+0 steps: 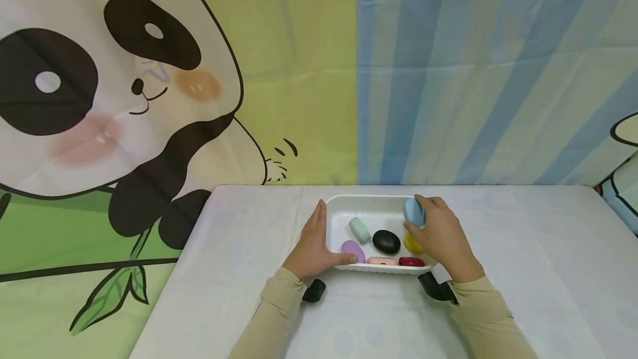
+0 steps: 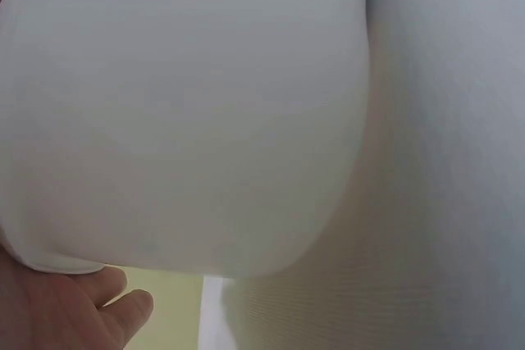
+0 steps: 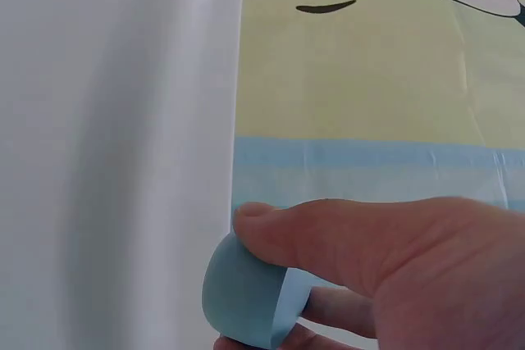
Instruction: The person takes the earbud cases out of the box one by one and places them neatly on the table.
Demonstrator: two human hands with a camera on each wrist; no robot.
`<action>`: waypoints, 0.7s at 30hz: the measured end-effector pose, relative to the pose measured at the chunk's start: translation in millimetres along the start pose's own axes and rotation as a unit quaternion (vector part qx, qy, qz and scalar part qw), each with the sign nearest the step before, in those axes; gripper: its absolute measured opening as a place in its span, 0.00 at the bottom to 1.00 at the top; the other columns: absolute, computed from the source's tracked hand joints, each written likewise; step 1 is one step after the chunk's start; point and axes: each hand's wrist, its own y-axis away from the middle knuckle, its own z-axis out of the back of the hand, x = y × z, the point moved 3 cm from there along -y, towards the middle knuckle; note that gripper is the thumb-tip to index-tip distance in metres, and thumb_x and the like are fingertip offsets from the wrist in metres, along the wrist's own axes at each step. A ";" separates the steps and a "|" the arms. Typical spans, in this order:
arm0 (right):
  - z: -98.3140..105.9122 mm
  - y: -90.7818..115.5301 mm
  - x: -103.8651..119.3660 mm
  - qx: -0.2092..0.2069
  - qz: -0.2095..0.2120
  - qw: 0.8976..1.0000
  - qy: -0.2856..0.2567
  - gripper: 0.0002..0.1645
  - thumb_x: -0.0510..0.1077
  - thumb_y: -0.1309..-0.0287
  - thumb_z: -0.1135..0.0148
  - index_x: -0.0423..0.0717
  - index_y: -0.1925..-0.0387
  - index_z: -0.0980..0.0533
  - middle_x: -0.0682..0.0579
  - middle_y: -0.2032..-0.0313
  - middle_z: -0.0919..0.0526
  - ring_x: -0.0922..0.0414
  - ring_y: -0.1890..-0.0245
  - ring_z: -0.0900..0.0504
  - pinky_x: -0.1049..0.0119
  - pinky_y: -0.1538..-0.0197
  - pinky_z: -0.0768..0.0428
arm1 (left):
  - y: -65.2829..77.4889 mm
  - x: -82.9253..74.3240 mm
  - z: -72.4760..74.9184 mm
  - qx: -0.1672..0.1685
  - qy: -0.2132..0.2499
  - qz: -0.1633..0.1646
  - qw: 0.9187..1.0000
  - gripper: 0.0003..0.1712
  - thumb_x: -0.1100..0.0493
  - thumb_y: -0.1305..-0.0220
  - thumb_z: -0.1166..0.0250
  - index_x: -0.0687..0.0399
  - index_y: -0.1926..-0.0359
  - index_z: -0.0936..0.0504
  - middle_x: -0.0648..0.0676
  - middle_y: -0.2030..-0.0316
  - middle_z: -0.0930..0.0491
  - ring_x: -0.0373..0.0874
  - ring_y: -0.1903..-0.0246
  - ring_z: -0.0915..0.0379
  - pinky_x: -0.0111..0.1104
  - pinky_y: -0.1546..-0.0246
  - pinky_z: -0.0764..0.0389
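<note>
A white tray (image 1: pixel 371 209) sits on the table, holding several small smooth pieces. My left hand (image 1: pixel 319 245) grips its left side, fingers along the outer wall and thumb over the front rim. In the left wrist view, the tray wall (image 2: pixel 180 120) fills much of the picture. My right hand (image 1: pixel 441 237) pinches a light blue rounded piece (image 1: pixel 413 213) between thumb and fingers over the tray's right part. The right wrist view shows this blue piece (image 3: pixel 242 293) with a flat-edged side. Beneath that hand lies a yellow piece (image 1: pixel 412 244), partly hidden.
Inside the tray are a black oval piece (image 1: pixel 386 242), a pale green block (image 1: pixel 359 230), a purple oval (image 1: pixel 352 249), a pink piece (image 1: pixel 382 261) and a red piece (image 1: pixel 411 262). A white cloth covers the table (image 1: pixel 239 248); behind it hangs a panda-print curtain (image 1: pixel 299 71).
</note>
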 end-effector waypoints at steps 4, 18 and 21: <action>6.5 2.2 -3.5 -0.002 -0.002 1.000 -0.001 0.39 0.40 0.44 0.28 0.24 0.36 0.31 0.25 0.45 0.28 0.31 0.51 0.23 0.36 0.50 0.21 | 0.2 -0.1 0.1 0.001 0.001 0.002 1.000 0.83 0.27 0.59 0.23 0.58 0.20 0.66 0.55 0.20 0.66 0.55 0.22 0.65 0.52 0.26 0.51; 22.7 6.2 -19.5 -0.029 -0.024 0.999 0.007 0.40 0.39 0.46 0.27 0.24 0.36 0.32 0.23 0.44 0.29 0.29 0.51 0.24 0.32 0.49 0.24 | 0.1 -1.2 0.3 0.001 0.003 -0.005 1.000 0.82 0.28 0.59 0.23 0.59 0.20 0.66 0.56 0.20 0.66 0.56 0.22 0.65 0.53 0.27 0.51; 25.2 6.1 -23.2 -0.024 -0.040 0.999 0.011 0.40 0.40 0.45 0.28 0.24 0.35 0.33 0.23 0.43 0.31 0.28 0.50 0.25 0.31 0.49 0.24 | 0.7 -0.9 0.5 0.002 0.003 -0.002 1.000 0.82 0.28 0.59 0.23 0.59 0.20 0.66 0.56 0.20 0.66 0.56 0.22 0.65 0.53 0.26 0.51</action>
